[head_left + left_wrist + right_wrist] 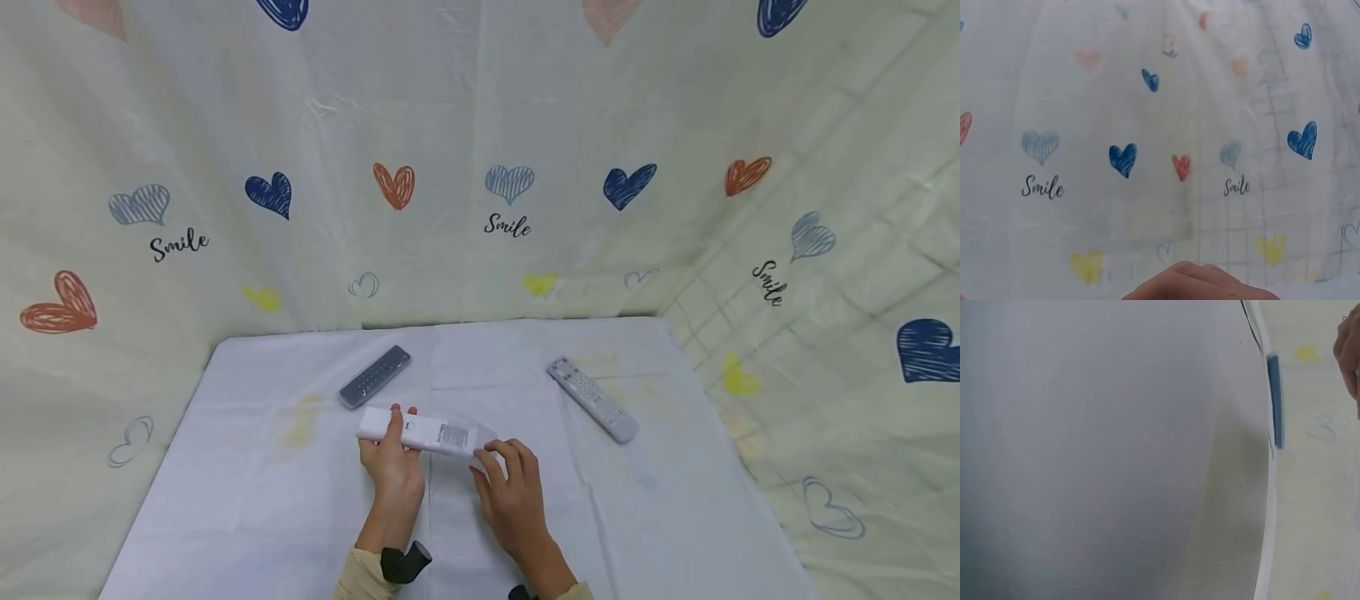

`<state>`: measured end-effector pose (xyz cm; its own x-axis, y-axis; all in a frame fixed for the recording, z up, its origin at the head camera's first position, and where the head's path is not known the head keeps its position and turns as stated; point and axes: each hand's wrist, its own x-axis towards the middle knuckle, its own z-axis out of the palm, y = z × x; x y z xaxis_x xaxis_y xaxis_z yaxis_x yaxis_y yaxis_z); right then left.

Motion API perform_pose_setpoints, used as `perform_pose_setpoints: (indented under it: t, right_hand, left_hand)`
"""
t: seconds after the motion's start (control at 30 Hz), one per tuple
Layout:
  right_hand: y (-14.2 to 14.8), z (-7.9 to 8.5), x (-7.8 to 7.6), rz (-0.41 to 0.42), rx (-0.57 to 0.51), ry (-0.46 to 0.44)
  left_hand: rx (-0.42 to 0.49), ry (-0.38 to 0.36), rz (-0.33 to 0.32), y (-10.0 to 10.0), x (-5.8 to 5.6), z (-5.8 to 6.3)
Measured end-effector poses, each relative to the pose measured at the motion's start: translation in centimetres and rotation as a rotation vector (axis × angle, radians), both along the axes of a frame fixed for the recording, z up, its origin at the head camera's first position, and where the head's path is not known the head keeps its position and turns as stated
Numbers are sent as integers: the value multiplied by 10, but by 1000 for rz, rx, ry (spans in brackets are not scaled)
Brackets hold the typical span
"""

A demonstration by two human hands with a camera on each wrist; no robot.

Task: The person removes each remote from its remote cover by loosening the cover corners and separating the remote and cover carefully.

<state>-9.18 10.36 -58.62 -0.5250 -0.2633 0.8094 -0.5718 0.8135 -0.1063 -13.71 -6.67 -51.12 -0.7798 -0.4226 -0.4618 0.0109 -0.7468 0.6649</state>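
My left hand (393, 471) grips a white remote control (423, 432) by its left part, thumb laid across the top. The remote is held above the table with a printed label facing up. At its right end shows a pale, see-through piece (486, 435), perhaps plastic film. The curled fingers of my right hand (513, 492) are at this end, thumb lower; whether they pinch it is unclear. In the left wrist view, only part of a hand (1200, 284) shows at the bottom. Part of a hand (1350, 353) appears at the right wrist view's edge.
On the white-covered table (247, 500), a dark grey remote (375, 377) lies behind the left hand. A light grey remote (592, 398) lies at the right. A curtain (450, 108) printed with hearts hangs behind the table and along its sides.
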Motion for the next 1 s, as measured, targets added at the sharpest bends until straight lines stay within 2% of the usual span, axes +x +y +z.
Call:
perform_pose_setpoints:
  t: [0.13,0.33,0.57,0.83,1.0]
  right_hand:
    - [2,1,0,3,-7,-1]
    - [1,1,2,52,-33,10]
    - [-1,3,5,109,-71,6]
    - [3,7,10,125,-71,22]
    - [6,8,12,132,-56,50]
  left_hand:
    - [-33,-6,14,-1,0,-1]
    - [-195,-4,40,1,2,-2]
    - [-309,81,68,-4,1,-5]
    - [-324,102,-46,-15,-1,-5]
    - [-331,106,-63,-18,0,-7]
